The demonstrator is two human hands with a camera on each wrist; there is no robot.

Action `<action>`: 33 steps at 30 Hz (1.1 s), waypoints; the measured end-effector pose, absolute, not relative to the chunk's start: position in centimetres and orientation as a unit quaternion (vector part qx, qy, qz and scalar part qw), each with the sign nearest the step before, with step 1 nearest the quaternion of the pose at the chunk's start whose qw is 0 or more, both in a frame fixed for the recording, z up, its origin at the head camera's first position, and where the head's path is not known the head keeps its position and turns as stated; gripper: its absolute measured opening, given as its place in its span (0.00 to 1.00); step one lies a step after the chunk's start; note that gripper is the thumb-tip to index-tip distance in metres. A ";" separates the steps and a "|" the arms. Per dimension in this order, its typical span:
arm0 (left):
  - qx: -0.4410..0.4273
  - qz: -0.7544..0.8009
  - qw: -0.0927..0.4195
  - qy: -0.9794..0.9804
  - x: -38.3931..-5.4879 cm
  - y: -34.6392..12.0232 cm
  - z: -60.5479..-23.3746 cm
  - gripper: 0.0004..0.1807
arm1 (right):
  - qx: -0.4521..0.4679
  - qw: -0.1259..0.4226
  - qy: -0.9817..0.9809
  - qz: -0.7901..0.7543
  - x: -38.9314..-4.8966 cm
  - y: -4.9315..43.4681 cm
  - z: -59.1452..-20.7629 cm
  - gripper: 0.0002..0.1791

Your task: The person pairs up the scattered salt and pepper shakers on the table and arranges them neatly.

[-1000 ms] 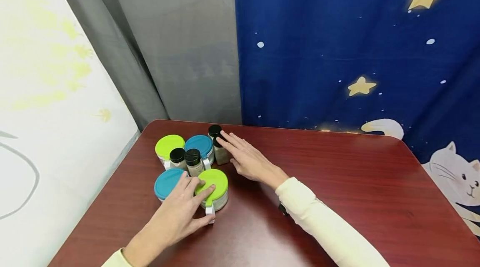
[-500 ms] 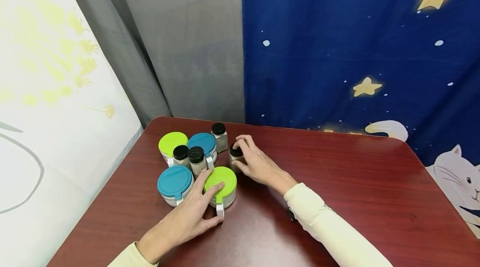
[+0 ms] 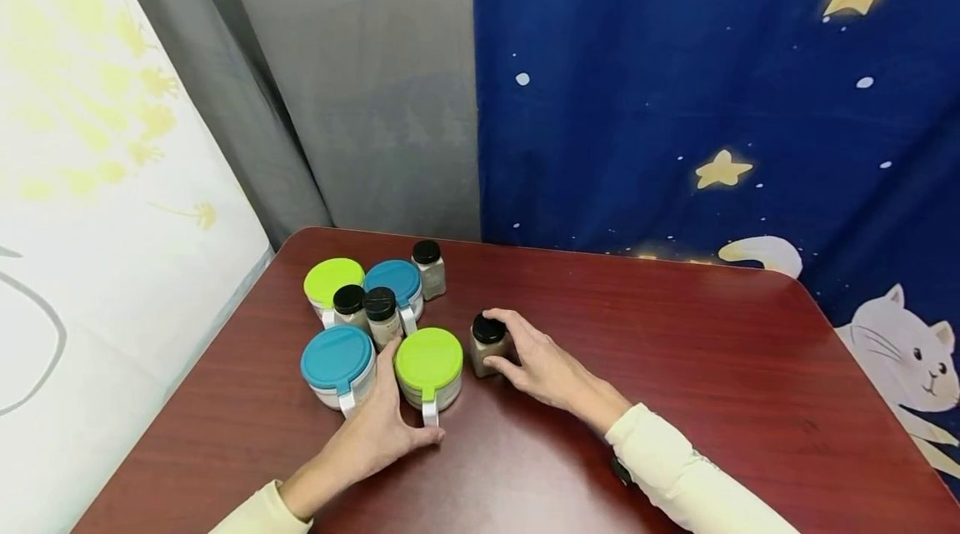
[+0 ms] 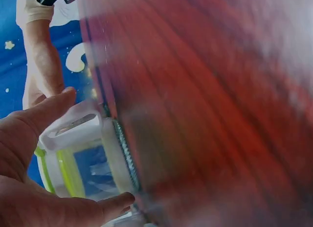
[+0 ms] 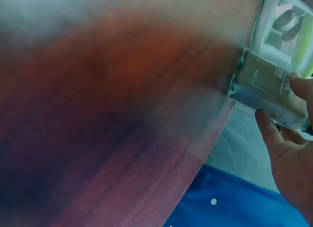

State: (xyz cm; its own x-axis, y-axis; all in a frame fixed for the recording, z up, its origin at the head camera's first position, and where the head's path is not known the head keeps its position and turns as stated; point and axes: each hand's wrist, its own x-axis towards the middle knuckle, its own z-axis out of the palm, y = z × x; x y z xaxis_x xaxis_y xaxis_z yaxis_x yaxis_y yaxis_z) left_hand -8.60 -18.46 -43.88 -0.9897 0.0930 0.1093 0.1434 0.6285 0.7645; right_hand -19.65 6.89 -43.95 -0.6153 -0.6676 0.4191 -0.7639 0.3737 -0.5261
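One black-lidded jar (image 3: 487,341) is now just right of the front green-lidded tub (image 3: 429,361), moved toward us from beside the rear jar (image 3: 430,274); we judge it separated from the back of the group. The right hand (image 3: 551,369) holds it between thumb and fingers. The left hand (image 3: 375,421) has come off the green lid and is spread wide, fingers between that tub and the front blue-lidded tub (image 3: 337,359). Only the head view gives us the whole cluster; the right wrist view adds printing on the held jar's label (image 5: 266,80).
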 end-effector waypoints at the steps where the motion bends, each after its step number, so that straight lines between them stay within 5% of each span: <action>1: -0.064 -0.445 0.023 -0.893 -8.7 -18.5 -44.0 0.73 | 0.431 0.067 -0.824 0.362 -19.6 6.8 -44.0 0.34; 10: -0.029 -0.597 -0.038 -0.801 -9.4 -19.1 -44.7 0.74 | 0.387 -0.045 -0.758 0.524 -19.1 5.3 -43.7 0.34; 20: -0.052 -0.616 -0.032 -0.786 -9.9 -19.1 -45.0 0.68 | 0.353 -0.004 -0.756 0.551 -18.6 5.2 -43.9 0.34; 33: -0.051 -0.619 -0.001 -0.784 -9.4 -18.6 -45.0 0.66 | 0.335 -0.041 -0.729 0.596 -17.4 6.2 -43.1 0.34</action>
State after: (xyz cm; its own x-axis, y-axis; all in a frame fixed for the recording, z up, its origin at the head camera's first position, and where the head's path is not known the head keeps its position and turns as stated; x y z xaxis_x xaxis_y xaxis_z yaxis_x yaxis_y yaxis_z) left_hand -9.37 -18.57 -44.99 -0.9948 0.0812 0.0618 0.0790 0.2290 0.9702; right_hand -17.44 6.15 -43.13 -0.7724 -0.5372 0.3389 -0.4392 0.0663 -0.8960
